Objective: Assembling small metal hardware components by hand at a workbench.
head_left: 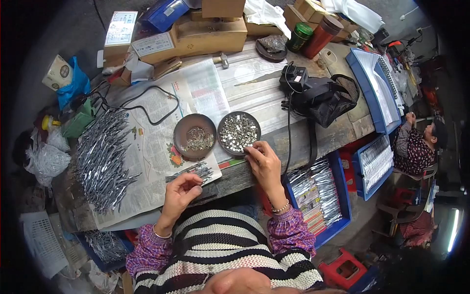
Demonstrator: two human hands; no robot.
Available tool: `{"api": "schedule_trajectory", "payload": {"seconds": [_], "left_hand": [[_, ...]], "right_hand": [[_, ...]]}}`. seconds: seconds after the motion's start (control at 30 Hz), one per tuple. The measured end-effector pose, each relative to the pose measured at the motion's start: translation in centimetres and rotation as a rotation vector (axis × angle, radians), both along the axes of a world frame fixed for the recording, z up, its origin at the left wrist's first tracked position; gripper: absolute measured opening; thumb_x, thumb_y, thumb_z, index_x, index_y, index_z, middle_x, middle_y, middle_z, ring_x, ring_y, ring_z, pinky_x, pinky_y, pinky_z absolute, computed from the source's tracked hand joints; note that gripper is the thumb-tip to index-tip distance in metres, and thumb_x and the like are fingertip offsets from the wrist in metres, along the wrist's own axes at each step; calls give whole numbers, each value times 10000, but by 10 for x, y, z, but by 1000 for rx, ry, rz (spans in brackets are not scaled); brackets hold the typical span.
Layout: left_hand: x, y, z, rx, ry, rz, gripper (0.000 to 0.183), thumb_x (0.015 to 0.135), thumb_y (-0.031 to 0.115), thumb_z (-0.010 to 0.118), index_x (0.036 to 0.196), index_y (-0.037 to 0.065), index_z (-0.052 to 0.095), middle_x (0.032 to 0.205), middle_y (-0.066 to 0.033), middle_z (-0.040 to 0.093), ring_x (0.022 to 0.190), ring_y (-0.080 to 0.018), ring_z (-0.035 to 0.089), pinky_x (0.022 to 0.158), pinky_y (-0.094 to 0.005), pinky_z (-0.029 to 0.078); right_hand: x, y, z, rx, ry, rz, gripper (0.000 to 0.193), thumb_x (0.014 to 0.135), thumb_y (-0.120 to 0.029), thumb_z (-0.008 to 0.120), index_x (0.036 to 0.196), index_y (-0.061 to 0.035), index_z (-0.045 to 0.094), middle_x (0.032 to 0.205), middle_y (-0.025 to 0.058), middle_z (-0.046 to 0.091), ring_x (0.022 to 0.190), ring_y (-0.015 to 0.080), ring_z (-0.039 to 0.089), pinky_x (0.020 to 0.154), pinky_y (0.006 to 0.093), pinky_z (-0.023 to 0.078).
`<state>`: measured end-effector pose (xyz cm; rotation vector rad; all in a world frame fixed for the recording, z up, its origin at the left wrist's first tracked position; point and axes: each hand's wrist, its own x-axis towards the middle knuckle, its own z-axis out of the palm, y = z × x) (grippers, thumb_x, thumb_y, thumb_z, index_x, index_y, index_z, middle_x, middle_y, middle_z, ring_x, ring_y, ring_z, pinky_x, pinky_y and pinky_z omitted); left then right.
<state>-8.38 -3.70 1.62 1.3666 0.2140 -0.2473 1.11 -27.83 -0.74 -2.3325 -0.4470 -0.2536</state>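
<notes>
My right hand [265, 165] reaches to the near right rim of a dark round dish [223, 144] that holds many small shiny metal pieces [239, 130]. Its fingers are pinched together at the dish's edge, and whatever lies between them is too small to name. Left of it stands a second, brown dish [182, 128] with a tangle of small brassy parts [198, 139]. My left hand [180, 196] hovers near the table's front edge, curled with thumb and forefinger close together; its grip is unclear. Beside its fingertips lies a small group of thin metal parts [201, 170].
A large heap of slender grey metal parts [105, 159] covers newspaper [154, 188] at left. A black cable [147, 103], a hammer [224, 61] and a black mesh-covered device [338, 98] lie farther back. Blue trays [345, 196] stand at right, where another person [416, 147] sits.
</notes>
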Motion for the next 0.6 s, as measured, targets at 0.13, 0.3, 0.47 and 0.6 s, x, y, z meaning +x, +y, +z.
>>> {"api": "schedule_trajectory", "payload": {"seconds": [0.13,0.3,0.47,0.6], "left_hand": [[0,0,0,17,5,-2,197,797,-30,626,989,6,597,887,7,579,800,-48,532,733,-191,432],[1,0,-2,-60,41,21,212,809,-18,614,1018,6,593,871,2,573,734,-39,515,646,-172,420],[3,-4,1,-113,71,9,224,834,4,601,1058,-1,585,842,-31,599,699,-51,527,603,-181,426],[-2,-6,0,-129,55,2,242,839,11,605,1080,1,589,856,-29,608,694,-52,531,605,-183,430]], "right_hand": [[7,-2,-1,-3,-31,21,189,713,-40,680,894,-46,624,896,72,572,766,241,597,634,334,481],[-1,5,1,311,157,65,169,706,35,681,863,6,625,897,73,607,712,133,621,603,236,493],[-28,29,6,755,527,177,74,735,19,670,807,25,655,873,57,647,797,125,611,717,248,485],[-52,49,-4,917,745,217,106,756,31,666,861,21,654,877,57,650,833,123,602,757,243,478]]}}
